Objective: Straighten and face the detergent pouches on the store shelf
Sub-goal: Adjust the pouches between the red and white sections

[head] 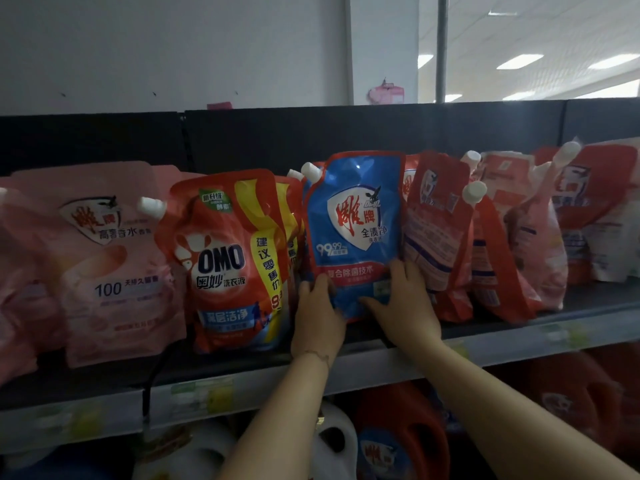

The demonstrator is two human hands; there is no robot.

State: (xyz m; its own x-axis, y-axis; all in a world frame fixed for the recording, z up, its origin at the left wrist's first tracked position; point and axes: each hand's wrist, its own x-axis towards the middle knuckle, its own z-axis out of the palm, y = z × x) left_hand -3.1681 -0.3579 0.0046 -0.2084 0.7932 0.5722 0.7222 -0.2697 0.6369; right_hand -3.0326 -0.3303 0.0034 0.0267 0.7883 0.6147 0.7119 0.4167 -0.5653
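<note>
We are at the upper shelf (485,336), where the blue pouch (353,230) stands upright between both hands, its printed front turned to us and its white cap (310,170) up at the top left corner. The left hand (317,322) grips the lower left edge of the blue pouch: its fingers (320,284) curl round that edge, so the pouch's corner sits inside the curl. The right hand (407,308) rests on the lower right part of the same pouch, with the thumb stretched leftward across the bottom of the front and the fingers (408,270) reaching up fairly straight along the right edge (we cannot tell whether any fingertip slips behind it). The bottom of the blue pouch lies between the two hands, low against the shelf. Just to its left, touching or nearly so, stands the red OMO pouch (225,261), front-facing, and left of that the pink pouch (114,268). To the right, the red pouches (440,233) lean and turn at mixed angles, the nearest one pressed against the blue pouch beside our right fingers. Below the shelf we make out jugs (398,434), dim and blurred.
</note>
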